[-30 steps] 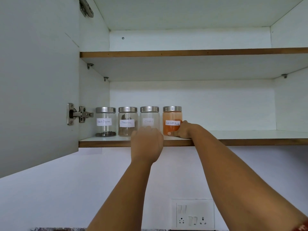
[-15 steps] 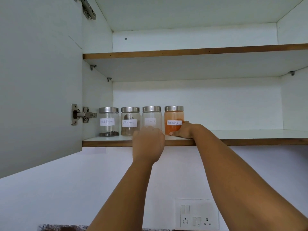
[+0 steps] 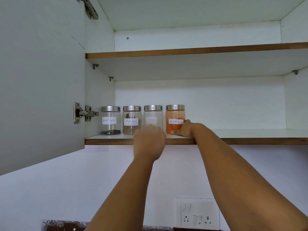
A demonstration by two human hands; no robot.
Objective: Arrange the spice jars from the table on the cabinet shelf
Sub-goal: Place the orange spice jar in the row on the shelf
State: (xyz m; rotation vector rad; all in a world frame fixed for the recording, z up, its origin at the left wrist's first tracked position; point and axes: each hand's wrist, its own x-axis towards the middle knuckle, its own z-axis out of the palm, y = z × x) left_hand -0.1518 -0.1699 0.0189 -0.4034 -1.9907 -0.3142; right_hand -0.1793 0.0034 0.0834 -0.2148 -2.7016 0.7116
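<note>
Four glass spice jars with brushed metal lids stand in a single row at the left end of the lower cabinet shelf (image 3: 250, 133), each carrying one white handwritten label. From the left: the black pepper jar (image 3: 111, 120), with a thin layer of dark peppercorns at its base; the cinnamon jar (image 3: 132, 120); the cloves jar (image 3: 153, 117); and the red chilli powder jar (image 3: 175, 118), filled almost to the lid with orange-red powder. The jars sit just beside one another, with narrow gaps between them, all upright and labels facing out.

Two bare forearms reach up from below. The right hand (image 3: 185, 130) rests on the shelf's front edge, its grip wrapped around the lower right side of the red chilli powder jar, one fingertip showing at the jar's base. The left hand (image 3: 149, 140) is raised in front of the cloves jar, covering its lower part; seen from the back, its fingers are curled, and whether its grip holds the jar cannot be told.

One upper shelf (image 3: 200, 50) spans the cabinet above. The cabinet door (image 3: 41, 80) hangs open at left on two metal hinges, the lower hinge (image 3: 85, 112) level with the jars. One switch and socket plate (image 3: 197, 214) is set in the white wall below.
</note>
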